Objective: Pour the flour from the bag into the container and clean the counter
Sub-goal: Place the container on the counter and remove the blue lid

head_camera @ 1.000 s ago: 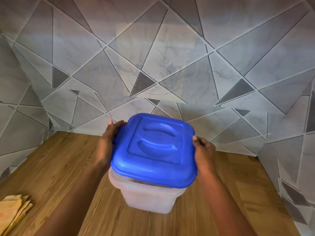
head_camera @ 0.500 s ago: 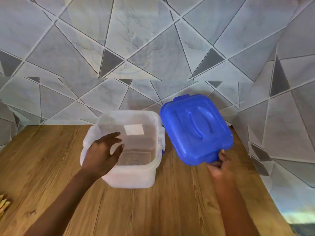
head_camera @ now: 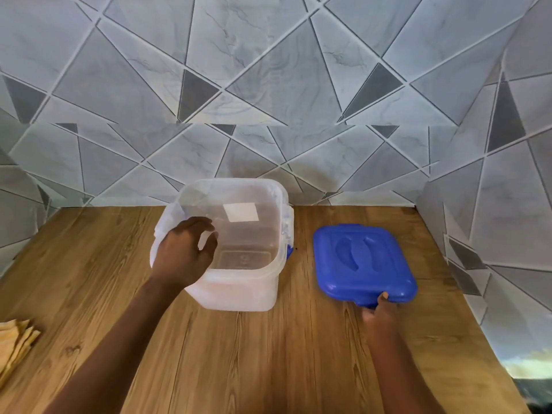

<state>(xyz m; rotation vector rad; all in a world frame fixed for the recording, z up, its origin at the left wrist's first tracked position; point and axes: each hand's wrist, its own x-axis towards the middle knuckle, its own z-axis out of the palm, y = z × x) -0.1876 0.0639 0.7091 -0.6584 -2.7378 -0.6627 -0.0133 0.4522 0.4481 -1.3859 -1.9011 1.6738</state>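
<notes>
Now: lid off, box open on the counter

Right hand first: its fingertips pinch the near edge of the blue lid, thumb on top at the tab, the other fingers tucked underneath and out of sight. That lid lies flat on the wooden counter, top side up, two curved grip hollows showing, just to the right of the box and not touching it.

Over to the left hand: fingers loosely curled and a little apart, draped over the near-left rim of the clear plastic container, fingertips dipping inside the opening, thumb pointing toward the middle. Whether it truly grips the rim or only rests there, I cannot tell.

The container stands upright, open, with nothing seen inside; a pale square label shows through its far wall, and a blue clasp peeks out on its right side. It sits close to the tiled back wall.

Far left, at the picture's edge, a folded yellow cloth lies on the wood, well apart from both hands.
</notes>
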